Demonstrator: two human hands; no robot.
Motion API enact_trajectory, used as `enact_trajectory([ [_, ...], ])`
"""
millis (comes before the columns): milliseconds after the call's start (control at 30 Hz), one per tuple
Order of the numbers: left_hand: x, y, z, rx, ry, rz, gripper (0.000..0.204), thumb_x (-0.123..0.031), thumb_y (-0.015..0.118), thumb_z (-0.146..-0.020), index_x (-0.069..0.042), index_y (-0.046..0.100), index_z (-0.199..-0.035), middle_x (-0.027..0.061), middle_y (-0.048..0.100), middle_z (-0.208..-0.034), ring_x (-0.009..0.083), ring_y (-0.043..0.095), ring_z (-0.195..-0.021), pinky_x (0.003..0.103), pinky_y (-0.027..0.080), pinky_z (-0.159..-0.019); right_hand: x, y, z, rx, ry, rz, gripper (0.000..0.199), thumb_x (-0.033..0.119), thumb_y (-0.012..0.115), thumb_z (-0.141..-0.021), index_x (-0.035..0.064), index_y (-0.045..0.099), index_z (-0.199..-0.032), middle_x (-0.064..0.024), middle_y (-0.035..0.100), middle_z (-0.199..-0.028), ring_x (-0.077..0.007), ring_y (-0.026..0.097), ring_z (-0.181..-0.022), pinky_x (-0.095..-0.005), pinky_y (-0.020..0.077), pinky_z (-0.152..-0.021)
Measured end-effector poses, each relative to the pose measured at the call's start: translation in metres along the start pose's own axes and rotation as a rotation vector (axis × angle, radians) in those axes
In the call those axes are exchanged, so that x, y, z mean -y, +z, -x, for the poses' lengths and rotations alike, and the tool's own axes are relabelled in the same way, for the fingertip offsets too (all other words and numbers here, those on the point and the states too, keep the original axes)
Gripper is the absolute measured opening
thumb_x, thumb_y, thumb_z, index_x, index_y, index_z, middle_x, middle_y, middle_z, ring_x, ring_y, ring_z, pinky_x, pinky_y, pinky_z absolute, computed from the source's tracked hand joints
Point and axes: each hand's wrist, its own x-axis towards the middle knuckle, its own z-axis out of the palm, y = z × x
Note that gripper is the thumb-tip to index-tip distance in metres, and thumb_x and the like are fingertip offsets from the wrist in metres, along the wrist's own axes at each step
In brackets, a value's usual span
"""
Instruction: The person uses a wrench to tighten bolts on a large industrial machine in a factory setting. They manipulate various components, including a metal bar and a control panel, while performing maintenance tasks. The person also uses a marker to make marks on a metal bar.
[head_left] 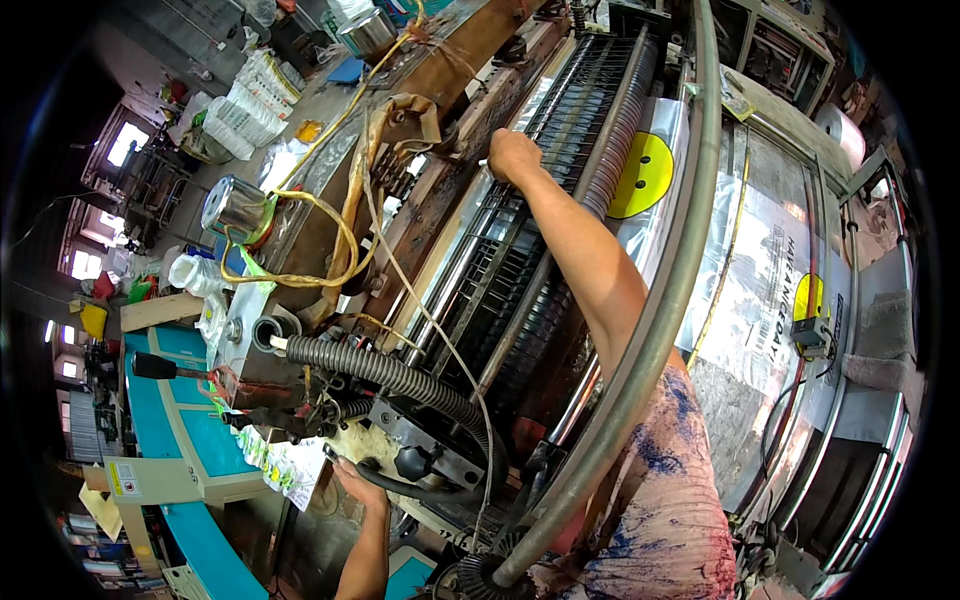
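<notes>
My right hand [515, 157] is closed in a fist over the far part of a roller machine, next to a shiny metal roller [462, 248] and a grid of black rods [478, 272]. A small whitish bit shows at its fingers; its kind I cannot make out. Lower left, my left hand [358, 484] reaches to the machine's near end, its fingers curled at a small dark part beside a black knob [412, 462]. Right of my right forearm, clear plastic film printed with a yellow smiley face [642, 176] runs over the machine.
A thick curved metal pipe [690, 230] crosses in front of my right arm. A ribbed grey hose [385, 372], loose cords and a metal can [233, 207] are at the left. Printed film [745, 300] spreads over the right side. Stacked white sacks [245, 115] stand behind; a teal machine [190, 400] stands left.
</notes>
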Motion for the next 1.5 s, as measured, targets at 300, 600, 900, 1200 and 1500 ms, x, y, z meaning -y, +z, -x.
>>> enact_trajectory([
  [300, -0.006, -0.001, 0.002, 0.006, -0.014, 0.0, 0.049, -0.035, 0.038, -0.104, 0.008, 0.05, -0.124, 0.0215, 0.058, -0.111, 0.0309, 0.053, -0.099, 0.04, 0.038, -0.092, -0.003, 0.002, -0.003, -0.018, -0.03, 0.008, 0.027, 0.01, 0.063, -0.082, -0.0018, 0.069, -0.106, -0.0233, 0.067, -0.111, -0.0367, 0.065, -0.107, -0.0432, 0.0529, -0.086],
  [600, -0.003, -0.002, 0.0, 0.011, -0.019, -0.017, 0.048, -0.031, 0.038, -0.104, 0.009, 0.047, -0.129, 0.0231, 0.057, -0.117, 0.032, 0.053, -0.105, 0.039, 0.037, -0.097, -0.004, 0.004, -0.006, -0.001, -0.017, 0.033, 0.029, 0.005, 0.07, -0.077, 0.0027, 0.072, -0.105, -0.0183, 0.069, -0.112, -0.0327, 0.066, -0.106, -0.0402, 0.0549, -0.084],
  [900, -0.012, -0.003, 0.004, 0.01, -0.077, -0.075, 0.054, -0.035, 0.039, -0.104, 0.009, 0.044, -0.135, 0.0272, 0.055, -0.127, 0.0372, 0.054, -0.114, 0.04, 0.038, -0.099, -0.002, -0.002, 0.001, -0.009, -0.019, 0.061, 0.024, 0.005, 0.07, -0.076, 0.0034, 0.074, -0.099, -0.0171, 0.071, -0.104, -0.0321, 0.069, -0.098, -0.0392, 0.0568, -0.076],
  [1200, -0.013, 0.0, 0.002, 0.012, -0.026, -0.053, 0.053, -0.034, 0.038, -0.104, 0.008, 0.045, -0.135, 0.0266, 0.055, -0.126, 0.0387, 0.053, -0.113, 0.04, 0.037, -0.099, -0.007, -0.01, 0.009, -0.033, -0.015, 0.015, 0.023, 0.011, 0.069, -0.077, 0.0022, 0.073, -0.099, -0.0168, 0.072, -0.102, -0.0317, 0.07, -0.098, -0.0388, 0.0565, -0.076],
  [1500, -0.005, 0.001, 0.001, 0.001, -0.008, -0.028, 0.053, -0.035, 0.037, -0.104, 0.01, 0.045, -0.131, 0.0265, 0.056, -0.12, 0.0371, 0.053, -0.108, 0.041, 0.037, -0.097, -0.033, -0.04, 0.013, -0.16, 0.024, -0.108, 0.023, 0.015, 0.065, -0.081, 0.0016, 0.072, -0.099, -0.0221, 0.07, -0.102, -0.0369, 0.068, -0.098, -0.0418, 0.0546, -0.079],
])
